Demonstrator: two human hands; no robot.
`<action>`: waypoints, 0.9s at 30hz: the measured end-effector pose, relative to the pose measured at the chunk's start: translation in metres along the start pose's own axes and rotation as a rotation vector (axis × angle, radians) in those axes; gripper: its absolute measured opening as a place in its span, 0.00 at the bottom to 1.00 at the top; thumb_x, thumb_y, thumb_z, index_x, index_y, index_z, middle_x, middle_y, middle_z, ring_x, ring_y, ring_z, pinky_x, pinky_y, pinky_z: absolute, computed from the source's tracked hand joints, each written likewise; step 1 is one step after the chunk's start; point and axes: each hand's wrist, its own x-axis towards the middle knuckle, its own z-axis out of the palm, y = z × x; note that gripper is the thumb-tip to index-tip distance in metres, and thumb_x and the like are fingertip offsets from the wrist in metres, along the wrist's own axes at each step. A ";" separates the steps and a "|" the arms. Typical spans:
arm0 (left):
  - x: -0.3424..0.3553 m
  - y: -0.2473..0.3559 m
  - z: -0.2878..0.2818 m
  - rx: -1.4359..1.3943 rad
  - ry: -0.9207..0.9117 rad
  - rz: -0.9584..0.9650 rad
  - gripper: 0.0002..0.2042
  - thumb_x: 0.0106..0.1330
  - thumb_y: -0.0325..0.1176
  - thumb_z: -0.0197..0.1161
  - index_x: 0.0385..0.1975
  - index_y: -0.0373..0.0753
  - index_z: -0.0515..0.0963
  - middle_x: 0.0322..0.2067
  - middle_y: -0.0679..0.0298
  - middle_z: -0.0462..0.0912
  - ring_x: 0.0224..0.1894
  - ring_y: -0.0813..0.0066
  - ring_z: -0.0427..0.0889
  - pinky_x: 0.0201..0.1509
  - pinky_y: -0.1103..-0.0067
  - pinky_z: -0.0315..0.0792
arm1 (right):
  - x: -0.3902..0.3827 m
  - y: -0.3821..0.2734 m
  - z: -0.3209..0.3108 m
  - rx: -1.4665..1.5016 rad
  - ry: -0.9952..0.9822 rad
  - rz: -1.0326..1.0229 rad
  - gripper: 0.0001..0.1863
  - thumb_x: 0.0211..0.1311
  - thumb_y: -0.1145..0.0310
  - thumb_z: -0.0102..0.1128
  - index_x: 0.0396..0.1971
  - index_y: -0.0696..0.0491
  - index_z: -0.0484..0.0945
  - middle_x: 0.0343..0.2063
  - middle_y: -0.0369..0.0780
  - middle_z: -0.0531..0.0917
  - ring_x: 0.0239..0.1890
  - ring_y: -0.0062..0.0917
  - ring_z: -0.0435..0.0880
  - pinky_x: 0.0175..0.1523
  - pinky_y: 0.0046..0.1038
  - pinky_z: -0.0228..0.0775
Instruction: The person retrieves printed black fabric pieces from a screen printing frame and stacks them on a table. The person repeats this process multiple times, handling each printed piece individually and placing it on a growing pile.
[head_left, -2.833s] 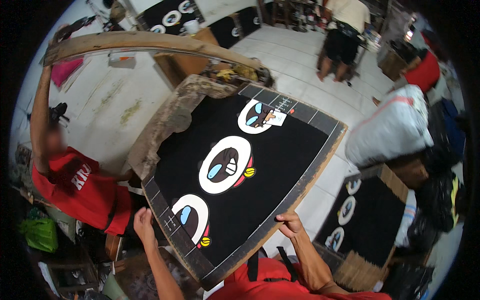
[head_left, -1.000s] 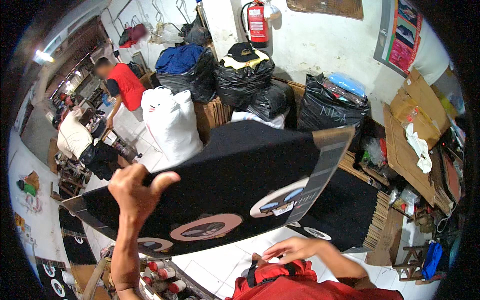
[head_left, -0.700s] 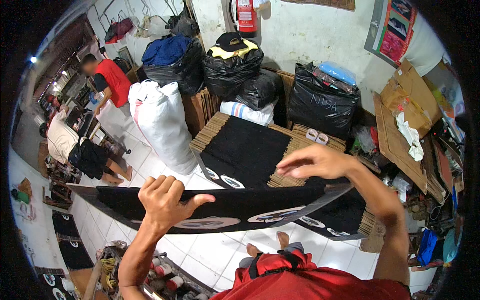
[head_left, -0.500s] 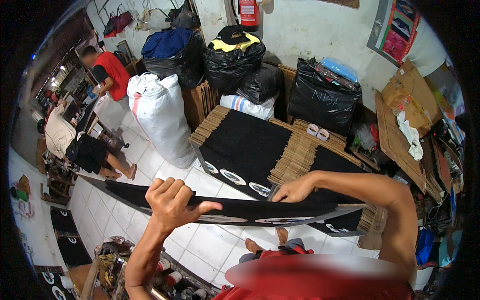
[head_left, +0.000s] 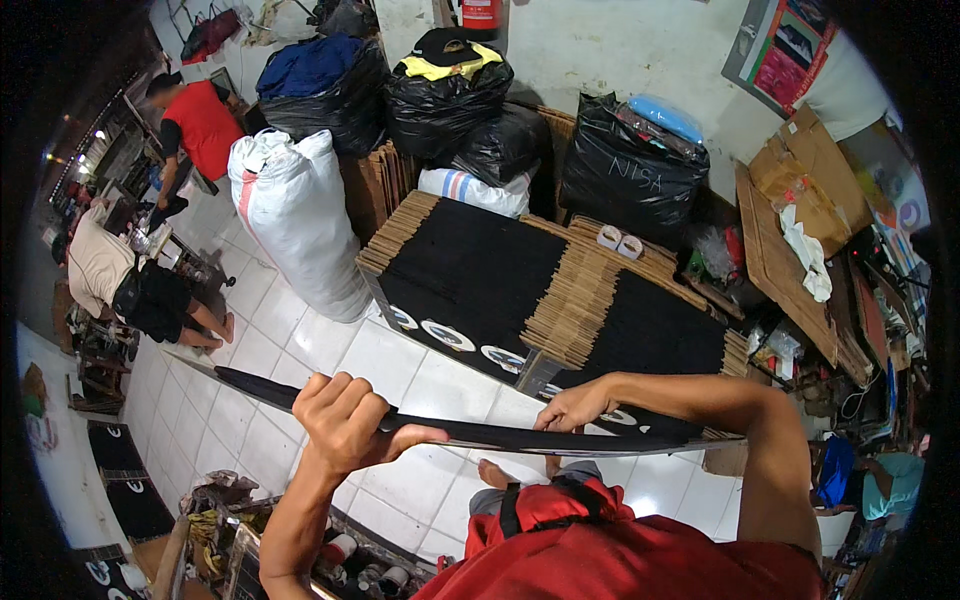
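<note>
Head view showed the black sheet (head_left: 520, 438) edge-on, carried level above the tiled floor (head_left: 400, 380). The left hand (head_left: 345, 420) wrapped its near edge; the right hand (head_left: 578, 405) pinched the far part. Next likely called for lowering it flat onto the stack (head_left: 480, 275) ahead.

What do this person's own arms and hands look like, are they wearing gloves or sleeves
Both forearms are bare, with no long sleeves. The left hand and the right hand wear no gloves, and no rings, watch or wristbands show on them. At the lower edge, the person's red top appears, with a dark strap lying over it near the chest.
</note>
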 end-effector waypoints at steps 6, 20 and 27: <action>-0.003 0.001 0.000 -0.025 -0.002 0.021 0.32 0.30 0.59 0.72 0.07 0.45 0.55 0.09 0.71 0.53 0.11 0.77 0.54 0.19 0.80 0.46 | -0.002 -0.001 -0.006 0.091 0.031 -0.115 0.05 0.51 0.68 0.63 0.23 0.53 0.79 0.16 0.26 0.73 0.20 0.09 0.67 0.23 0.16 0.58; -0.020 0.003 0.004 0.031 0.019 0.019 0.31 0.32 0.58 0.72 0.07 0.44 0.56 0.08 0.71 0.53 0.11 0.76 0.54 0.18 0.80 0.46 | -0.121 -0.129 0.030 -0.670 0.835 -0.473 0.10 0.56 0.65 0.57 0.27 0.58 0.74 0.19 0.42 0.74 0.22 0.25 0.73 0.28 0.28 0.63; -0.029 0.003 0.015 0.014 0.023 0.022 0.30 0.32 0.57 0.72 0.08 0.44 0.57 0.09 0.70 0.55 0.11 0.76 0.55 0.18 0.79 0.47 | -0.139 -0.169 0.086 -0.759 0.665 -0.649 0.19 0.49 0.61 0.66 0.37 0.59 0.78 0.29 0.41 0.81 0.28 0.30 0.81 0.33 0.26 0.74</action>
